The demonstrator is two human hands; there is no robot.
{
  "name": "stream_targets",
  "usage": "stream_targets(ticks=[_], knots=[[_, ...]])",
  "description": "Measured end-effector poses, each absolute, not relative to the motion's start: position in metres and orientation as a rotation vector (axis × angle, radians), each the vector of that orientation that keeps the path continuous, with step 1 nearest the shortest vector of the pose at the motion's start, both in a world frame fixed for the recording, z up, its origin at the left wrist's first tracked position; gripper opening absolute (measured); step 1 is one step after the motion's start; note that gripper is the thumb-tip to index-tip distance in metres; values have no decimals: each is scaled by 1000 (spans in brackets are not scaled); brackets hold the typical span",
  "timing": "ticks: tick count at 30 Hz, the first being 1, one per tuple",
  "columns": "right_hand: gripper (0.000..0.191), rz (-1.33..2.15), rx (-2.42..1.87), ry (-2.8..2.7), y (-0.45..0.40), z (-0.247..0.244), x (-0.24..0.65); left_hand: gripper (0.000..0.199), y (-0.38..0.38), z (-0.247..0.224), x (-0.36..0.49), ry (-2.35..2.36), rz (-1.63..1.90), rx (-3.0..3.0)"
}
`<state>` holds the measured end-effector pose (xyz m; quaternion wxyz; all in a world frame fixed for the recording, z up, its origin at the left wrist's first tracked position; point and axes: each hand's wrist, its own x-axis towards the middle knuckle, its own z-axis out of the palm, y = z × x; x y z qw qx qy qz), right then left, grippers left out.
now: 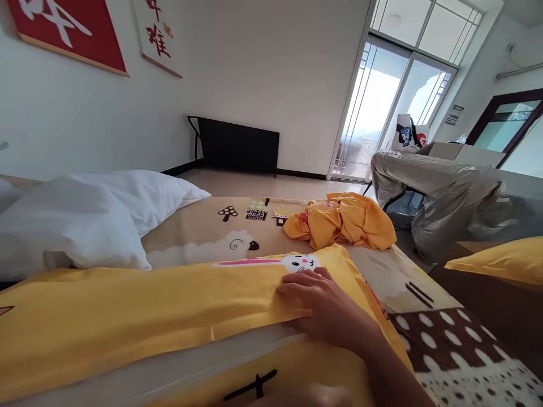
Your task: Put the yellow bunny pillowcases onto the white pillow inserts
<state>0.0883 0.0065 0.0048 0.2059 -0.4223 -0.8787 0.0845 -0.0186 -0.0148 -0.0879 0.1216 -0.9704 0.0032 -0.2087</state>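
Observation:
A yellow pillowcase (169,305) with a rabbit face lies across the foreground, its side opened along a long edge. Between its yellow layers shows a pale, whitish strip (178,367). My right hand (318,299) reaches in from the lower right, its fingers curled over the upper layer just below the rabbit face, closed on the cloth. At the bottom edge, my left hand (305,395) is blurred and mostly cut off, close to the lower yellow layer; its fingers cannot be made out.
White pillows (85,215) lie at the left. Crumpled orange-yellow cloth (348,220) rests on the patterned bed cover (203,226). At the right are another yellow item (504,260) and plastic-covered furniture (449,181). A black folded frame (237,144) leans by the wall.

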Motion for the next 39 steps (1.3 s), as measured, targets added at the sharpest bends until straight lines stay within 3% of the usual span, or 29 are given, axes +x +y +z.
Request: stream_targets(ticks=[6,9,11,15,21,25,30,35,39], knots=[[47,-95,-1551,-2333,8,5,98,20,-14,-50,-20,98,-723,-2706],[52,-251,-1747,-2186,7,5,101,17,-22,-25,-35,-299,-796,-2529],[45,-264,-1855,-2069,6,5,101,17,-23,-17,-41,-623,-668,-2489],[33,-262,-1954,-1920,-1,9,99,45,-16,-21,-42,-671,-475,-2751],[34,-393,-1831,-1863,-9,15,99,66,0,-17,-47,-1062,-674,-3178],[32,-343,-1955,-1880,-4,13,100,62,2,-11,-44,-1167,-730,-3165],[27,-270,-2122,-1962,11,6,103,49,1,-10,-37,-1262,-539,-3110],[31,-17,-1785,-1946,19,13,111,52,-1,-11,-37,-1290,-412,-3058],[26,209,-1510,-1776,21,13,111,43,0,-9,-39,-1218,-666,-3086]])
